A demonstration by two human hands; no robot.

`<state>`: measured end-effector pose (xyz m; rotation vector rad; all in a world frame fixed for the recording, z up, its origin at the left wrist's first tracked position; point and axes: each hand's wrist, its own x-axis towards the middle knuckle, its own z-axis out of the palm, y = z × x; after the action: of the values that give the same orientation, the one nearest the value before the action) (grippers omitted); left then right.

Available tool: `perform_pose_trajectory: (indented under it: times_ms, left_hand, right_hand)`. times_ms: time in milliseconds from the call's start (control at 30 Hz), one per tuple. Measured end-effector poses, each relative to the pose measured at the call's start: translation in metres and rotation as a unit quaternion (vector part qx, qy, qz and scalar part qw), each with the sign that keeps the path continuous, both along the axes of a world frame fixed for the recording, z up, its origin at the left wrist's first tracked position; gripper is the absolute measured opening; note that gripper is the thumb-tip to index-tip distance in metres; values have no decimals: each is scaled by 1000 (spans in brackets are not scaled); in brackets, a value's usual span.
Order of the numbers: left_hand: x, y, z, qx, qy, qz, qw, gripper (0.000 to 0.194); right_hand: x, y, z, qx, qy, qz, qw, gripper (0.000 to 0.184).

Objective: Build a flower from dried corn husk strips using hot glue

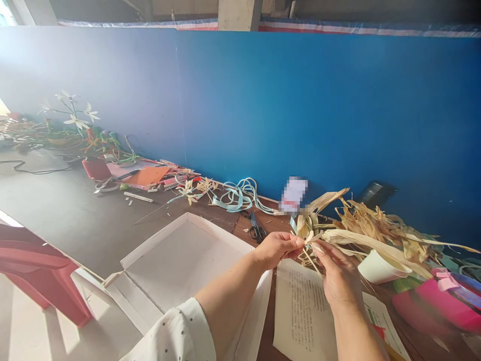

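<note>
My left hand point(276, 248) and my right hand point(336, 273) meet above the brown table, both pinched on a small bundle of dried husk strips point(307, 231). The left fingers grip its base from the left. The right fingers hold a thin stem or strip just below it. A long pale husk leaf point(370, 240) runs off to the right from the bundle. Beneath my hands lies a printed paper sheet point(300, 311).
A heap of dried husks point(376, 220) and a white cup point(378, 268) lie to the right, with pink containers point(432, 306) beyond. Black scissors point(256, 230), light blue ribbon point(236, 196) and a flat white cardboard tray point(180, 260) sit left. Craft flowers point(77, 120) stand far left along the blue wall.
</note>
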<state>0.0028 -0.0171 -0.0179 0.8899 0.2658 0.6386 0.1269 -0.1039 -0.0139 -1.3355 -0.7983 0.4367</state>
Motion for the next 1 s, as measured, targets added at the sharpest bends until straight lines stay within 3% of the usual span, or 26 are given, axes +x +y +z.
perform_pose_trajectory:
  times_ms: [167,433,1000]
  left_hand:
    - [1,-1,0,16,13,4,1000,47]
    - [7,-2,-6,106,51,53,992,47]
    - [11,-2,-11,208,69,108,970,43]
  right_hand:
    - [0,-2,2,-14,3,9,1000,29]
    - [-3,-3,10,-37,-36,-27,998,29]
    - [-1,-3,7,-2,47,-42,998,32]
